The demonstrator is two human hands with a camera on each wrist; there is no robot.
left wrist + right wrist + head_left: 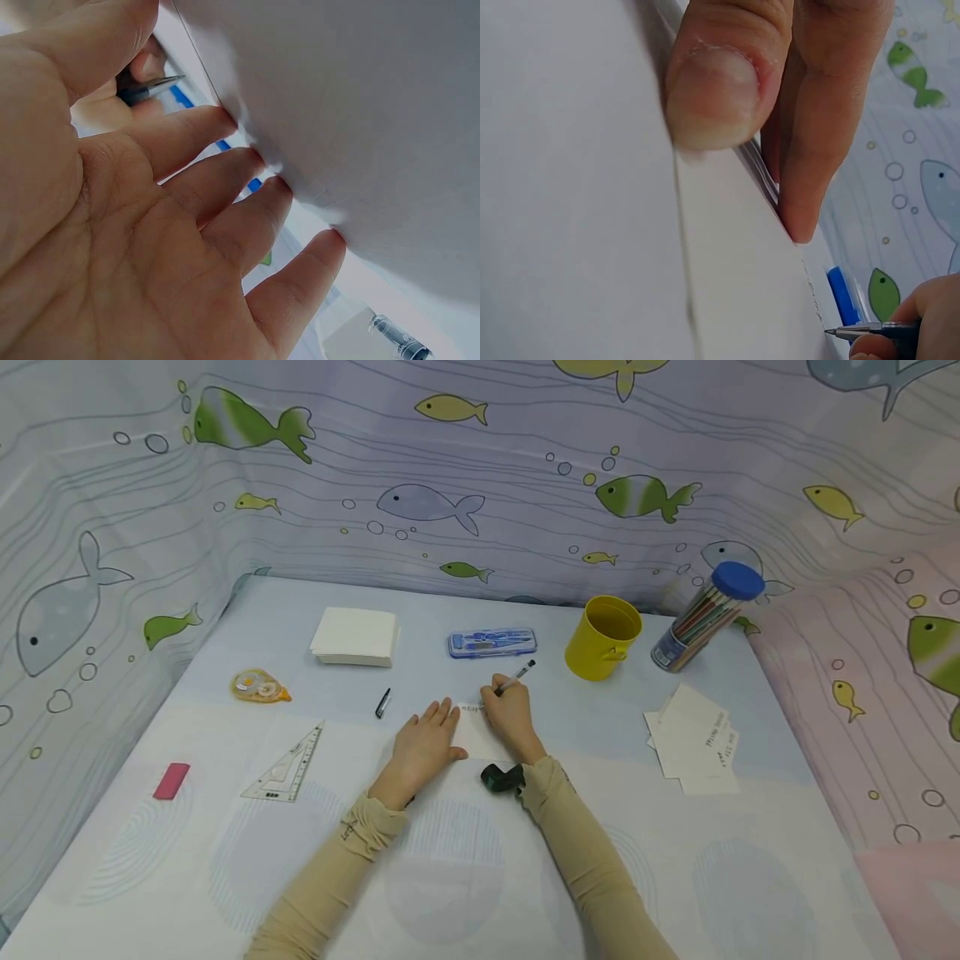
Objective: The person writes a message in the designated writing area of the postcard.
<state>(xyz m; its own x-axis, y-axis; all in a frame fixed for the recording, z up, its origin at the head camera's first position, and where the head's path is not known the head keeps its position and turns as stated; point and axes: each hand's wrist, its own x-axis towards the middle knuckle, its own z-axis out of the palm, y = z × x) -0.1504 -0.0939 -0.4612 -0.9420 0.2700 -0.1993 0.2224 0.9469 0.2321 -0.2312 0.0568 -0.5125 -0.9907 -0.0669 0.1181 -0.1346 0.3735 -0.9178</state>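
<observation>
Head view. A white card (474,735) is laid flat on the table (675,877) near its middle. The card is pressed down by the left hand (423,745), fingers straight and together, tips on the card's left part. A pen (514,677) is gripped by the right hand (512,714); its tip is set on the card's far edge, where a short line of dark writing is seen but cannot be read. The pen's long axis runs from the tip up and away to the right, toward the yellow cup (603,637). The pen cap (382,702) lies apart, left of the hands. A stack of blank cards (355,637) and a blue geometry case (492,642) are placed beyond the hands. Written cards (693,743) are spread to the right, their script too small to read. Open table is left toward the near edge.

Left wrist view. The left hand (142,225) is seen from the palm side, four fingertips (225,118) touching the card (360,127). The pen (150,88) is visible beyond them.

Right wrist view. The card (577,225) fills the left half; left-hand fingers (720,82) rest along its edge. The pen (870,330) tip meets the card beside faint, illegible writing, held by the right hand (919,322).
</observation>
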